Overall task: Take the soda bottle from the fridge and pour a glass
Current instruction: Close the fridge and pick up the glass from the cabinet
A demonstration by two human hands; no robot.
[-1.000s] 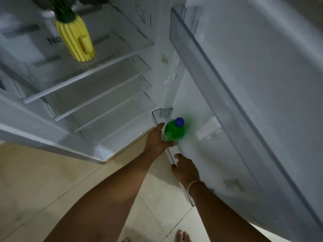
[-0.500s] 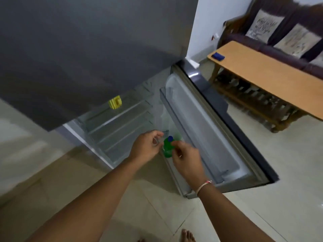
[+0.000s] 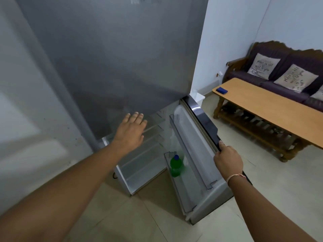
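Note:
A green soda bottle (image 3: 176,166) with a blue cap stands upright in the lowest bin of the open fridge door (image 3: 195,154). My right hand (image 3: 227,158) grips the dark outer edge of that door, up and to the right of the bottle. My left hand (image 3: 130,132) is held out flat with straight fingers in front of the fridge's open lower compartment (image 3: 143,161), holding nothing. Neither hand touches the bottle. No glass is in view.
The grey upper fridge door (image 3: 113,58) is closed above the open compartment. A long wooden coffee table (image 3: 272,109) with a small blue object (image 3: 221,90) stands to the right, a dark sofa (image 3: 279,79) with cushions behind it. Tiled floor lies below.
Both hands have let go of the bottle and drawn apart: the left rose in front of the shelves, the right moved to the door's edge. The camera has pulled back and up.

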